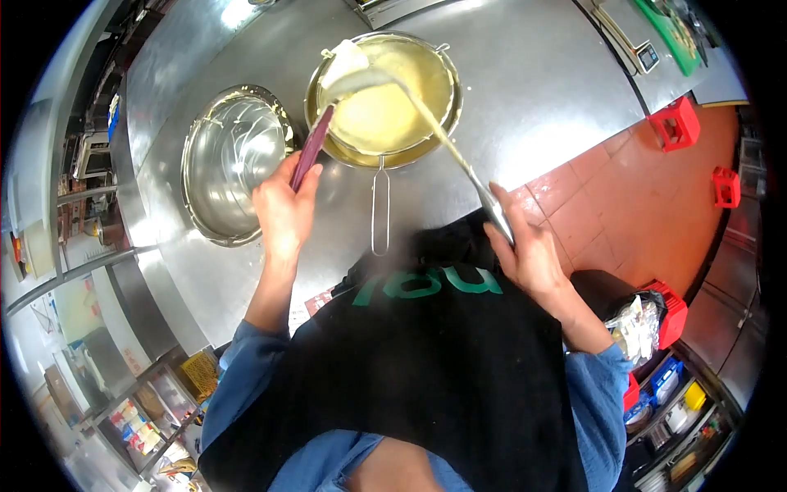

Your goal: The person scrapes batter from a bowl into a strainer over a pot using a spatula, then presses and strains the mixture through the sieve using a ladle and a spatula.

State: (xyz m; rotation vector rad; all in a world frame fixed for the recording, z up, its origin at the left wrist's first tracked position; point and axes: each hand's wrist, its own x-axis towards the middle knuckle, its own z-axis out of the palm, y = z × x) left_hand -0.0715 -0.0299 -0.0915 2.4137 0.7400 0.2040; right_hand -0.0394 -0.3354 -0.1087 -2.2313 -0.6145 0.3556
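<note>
Left hand (283, 205) closed round the purple handle of a spatula with a pale flat blade (311, 152), blade up at the far left part of the sieve. Right hand (525, 250) gripping a long metal ladle (451, 148) by its handle end, shaft slanting far-left, yellow-coated, head in the sieve. Round wire-mesh sieve (381, 154) sits over a round steel bowl (352, 157), thin wire-loop handle pointing near, smooth pale-yellow mixture (381, 115) inside. Left of it, wide shiny steel basin (234, 168), pale smears on wall and rim. All on stainless steel table (525, 82); small scale (648, 57) and green board (668, 37) at far right
</note>
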